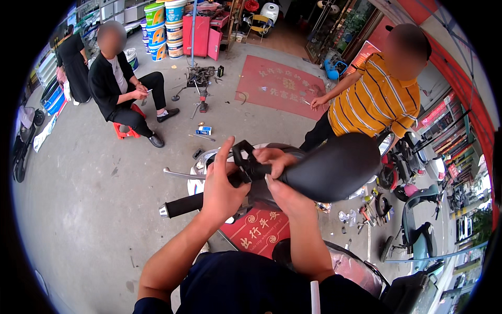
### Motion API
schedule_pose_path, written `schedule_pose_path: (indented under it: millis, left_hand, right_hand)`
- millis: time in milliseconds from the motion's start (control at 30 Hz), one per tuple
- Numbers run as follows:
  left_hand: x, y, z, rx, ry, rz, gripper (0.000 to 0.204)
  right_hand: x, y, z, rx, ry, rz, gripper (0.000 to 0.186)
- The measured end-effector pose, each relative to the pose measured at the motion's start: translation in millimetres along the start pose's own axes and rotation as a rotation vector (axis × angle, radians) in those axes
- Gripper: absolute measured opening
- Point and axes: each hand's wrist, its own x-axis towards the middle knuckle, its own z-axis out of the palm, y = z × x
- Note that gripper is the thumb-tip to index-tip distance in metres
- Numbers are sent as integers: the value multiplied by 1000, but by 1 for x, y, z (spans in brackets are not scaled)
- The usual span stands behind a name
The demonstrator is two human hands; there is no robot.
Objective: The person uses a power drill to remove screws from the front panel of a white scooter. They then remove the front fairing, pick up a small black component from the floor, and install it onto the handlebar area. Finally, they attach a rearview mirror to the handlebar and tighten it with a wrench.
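In front of me is a black scooter mirror (334, 167), its smooth rounded back turned up and its head lying to the right. My right hand (287, 191) pinches the mirror's stem close to the head. At the stem's other end is a black bracket (246, 157) with a squarish open frame, gripped by my left hand (222, 191) with the index finger pointing up. Beneath my left hand runs a scooter handlebar grip (185, 205) with a silver end, and a brake lever (180, 174) lies beyond it. My hands hide part of the bracket and the scooter's front.
A person in a striped yellow shirt (371, 97) stands close on the right. Another sits on a red stool (125, 131) at the left. Tools, including a red power tool (203, 99), lie on the ground ahead. Parked scooters (418, 225) and scattered tools (374, 209) are at the right.
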Motion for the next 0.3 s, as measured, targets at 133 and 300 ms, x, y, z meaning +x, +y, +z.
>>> schedule_pose_path:
  millis: [133,300]
  left_hand:
    - [-4,8,-5,-181,-70,-83,92]
    - [-4,-1,-25,-245,-146,-127,85]
  right_hand:
    - [-27,-13,29,66,335,31,33]
    - [-7,3,-7,507,429,153,44]
